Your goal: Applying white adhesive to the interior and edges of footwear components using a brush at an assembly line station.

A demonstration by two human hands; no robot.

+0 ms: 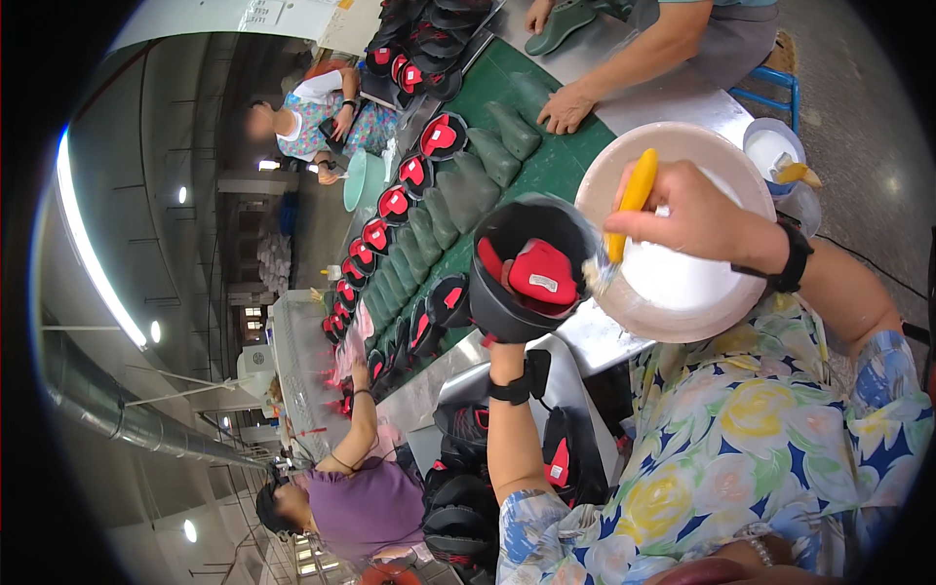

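My left hand (506,359) is mostly hidden behind a black shoe upper (490,310). It holds the upper with the opening facing me, and a red lining shows inside. In my right hand (687,216) is a brush (636,195) with a yellow handle, gripped with the fingers wrapped round it. The pale bristles point down toward the upper's right rim; whether they touch it I cannot tell. Beneath the brush and right hand stands a wide pale basin (609,156) with white liquid in it.
A green conveyor belt (575,161) carries rows of grey-green shoe forms (409,244) and black-and-red uppers (416,175). More black uppers (458,517) are piled by my left arm. Co-workers stand across and to the left; another person's hand (565,107) rests on the belt. A white bucket (773,146) stands right.
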